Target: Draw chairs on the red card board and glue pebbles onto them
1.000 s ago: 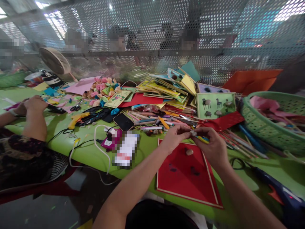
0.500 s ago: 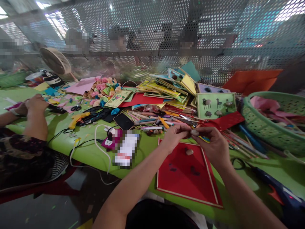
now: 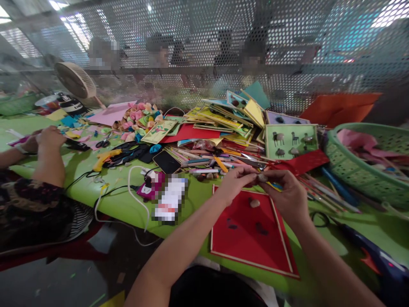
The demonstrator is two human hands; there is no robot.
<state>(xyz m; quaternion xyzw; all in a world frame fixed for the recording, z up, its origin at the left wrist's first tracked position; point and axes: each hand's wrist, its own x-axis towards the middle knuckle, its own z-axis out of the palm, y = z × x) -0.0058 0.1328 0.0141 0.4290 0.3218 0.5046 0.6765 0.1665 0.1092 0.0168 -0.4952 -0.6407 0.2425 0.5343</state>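
Note:
My left hand (image 3: 235, 182) and my right hand (image 3: 286, 194) meet above the top edge of a red card (image 3: 252, 238) with a pale wooden frame. Between their fingertips they pinch a small grey pebble (image 3: 262, 177). Both hands are closed in a pinch. On the red card lies another pebble (image 3: 254, 203) and two dark marks below it. The card rests on the green table (image 3: 124, 204) right in front of me.
A heap of finished framed cards (image 3: 289, 140) and coloured pencils lies behind my hands. A green basket (image 3: 367, 162) stands at right, a blue glue gun (image 3: 377, 256) near right. A phone (image 3: 166, 162), cables and a yellow glue gun (image 3: 105, 157) lie left. Another person's hands (image 3: 47, 140) work at far left.
My hands have stayed almost in place, with the fingers shifting slightly on the pebble. The view has drifted a little.

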